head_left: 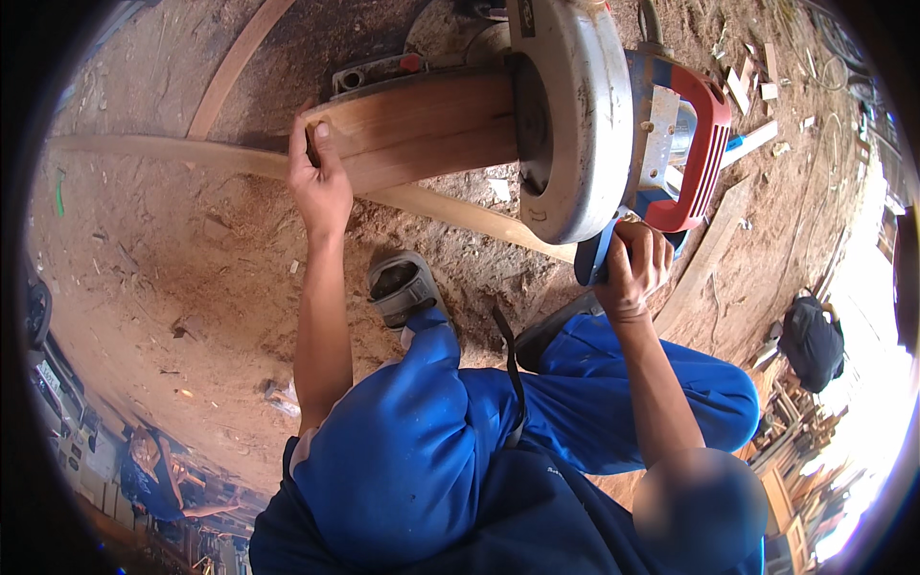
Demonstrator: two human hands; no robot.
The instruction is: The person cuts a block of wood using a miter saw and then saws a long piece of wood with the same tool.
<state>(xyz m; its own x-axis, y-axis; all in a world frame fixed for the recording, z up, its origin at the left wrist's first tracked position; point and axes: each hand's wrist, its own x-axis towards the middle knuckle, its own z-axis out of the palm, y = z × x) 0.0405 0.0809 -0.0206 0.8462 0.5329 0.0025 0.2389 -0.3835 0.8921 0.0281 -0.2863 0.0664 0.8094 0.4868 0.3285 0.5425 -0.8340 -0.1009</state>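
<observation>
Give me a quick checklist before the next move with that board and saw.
1. Left hand gripping the board at the end away from the saw: ok.
2. Right hand closed at the saw's blue lower part: ok.
3. Saw switched off: cannot tell from one still.
4. Board clamped: cannot tell, its right end goes behind the guard.
5. Closed shoes: not ok, a grey sandal shows.
6. Nothing dangling: not ok, a dark strap hangs loose.

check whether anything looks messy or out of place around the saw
The ground is littered: loose wood offcuts lie scattered at odd angles to the right of the power saw, and a pale crumpled scrap, too unclear to identify, lies beside the left forearm. Nothing looks plainly broken.
</observation>
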